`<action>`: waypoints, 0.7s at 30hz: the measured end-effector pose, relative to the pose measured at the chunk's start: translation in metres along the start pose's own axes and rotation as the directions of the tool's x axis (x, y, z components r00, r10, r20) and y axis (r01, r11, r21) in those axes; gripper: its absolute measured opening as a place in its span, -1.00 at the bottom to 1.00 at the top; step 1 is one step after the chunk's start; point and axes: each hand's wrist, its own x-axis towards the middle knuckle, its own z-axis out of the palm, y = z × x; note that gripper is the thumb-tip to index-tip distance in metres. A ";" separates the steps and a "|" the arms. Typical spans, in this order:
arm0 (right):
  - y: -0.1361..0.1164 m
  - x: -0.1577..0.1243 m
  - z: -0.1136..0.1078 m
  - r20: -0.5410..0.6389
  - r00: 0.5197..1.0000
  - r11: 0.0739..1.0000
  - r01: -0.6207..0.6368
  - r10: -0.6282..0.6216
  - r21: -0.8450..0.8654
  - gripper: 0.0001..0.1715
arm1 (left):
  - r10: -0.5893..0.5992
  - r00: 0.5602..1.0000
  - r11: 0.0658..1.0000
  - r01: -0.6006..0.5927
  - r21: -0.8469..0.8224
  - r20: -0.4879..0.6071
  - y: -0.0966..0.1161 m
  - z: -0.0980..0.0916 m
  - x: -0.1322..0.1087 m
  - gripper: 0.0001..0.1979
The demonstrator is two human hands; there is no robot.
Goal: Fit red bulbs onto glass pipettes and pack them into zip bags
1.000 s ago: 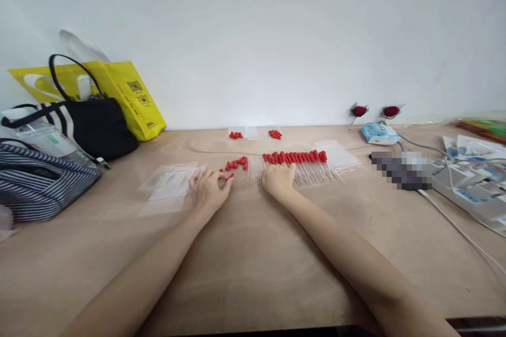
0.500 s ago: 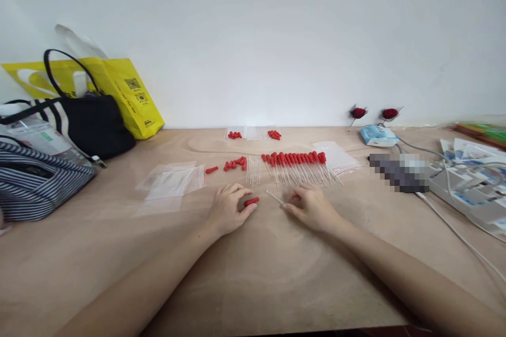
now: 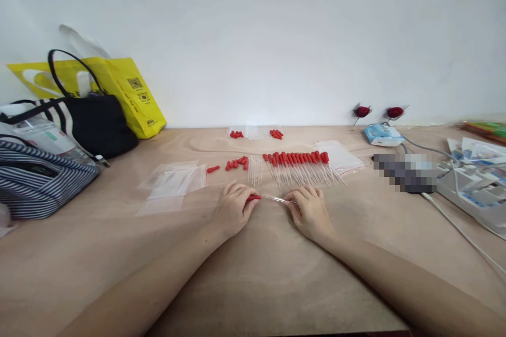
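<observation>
My left hand (image 3: 236,207) pinches a red rubber dropper bulb (image 3: 254,197), its end pointing right. Opposite it, my right hand (image 3: 309,210) grips a thin clear glass dropper tube (image 3: 275,198). The tube's tip faces the bulb, with a small gap between them. Beyond the hands lies a row of droppers with red bulbs fitted (image 3: 298,160), and left of that a small bunch of bare tubes (image 3: 255,170). Loose red bulbs (image 3: 237,164) lie beside the bare tubes, and a single bulb (image 3: 213,169) is farther left.
Clear zip bags (image 3: 169,184) lie at left, with another bag (image 3: 340,156) behind the dropper row. Bagged red bulbs (image 3: 276,134) are near the wall. Bags (image 3: 90,121) stand at far left. A tissue pack (image 3: 382,135), cables and a power strip (image 3: 470,187) occupy the right.
My left fingers have closed on the red bulb, which lay loosely between them before. The tube in my right hand has turned to line up with the bulb.
</observation>
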 end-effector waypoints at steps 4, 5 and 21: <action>-0.004 -0.001 -0.004 -0.026 1.000 0.998 0.005 -0.004 0.066 -0.79 | 0.003 1.000 1.000 -0.003 -0.008 -0.012 0.002 0.002 -0.001 -0.91; -0.005 -0.001 -0.004 -0.024 1.000 0.997 0.007 -0.005 0.079 -0.79 | 0.008 1.000 1.000 -0.008 -0.011 -0.016 0.002 0.002 -0.001 -0.91; -0.012 -0.003 -0.004 -0.004 0.989 0.969 0.147 -0.149 0.197 -0.80 | -0.022 0.995 0.997 0.014 -0.074 -0.102 0.003 0.005 0.001 -0.90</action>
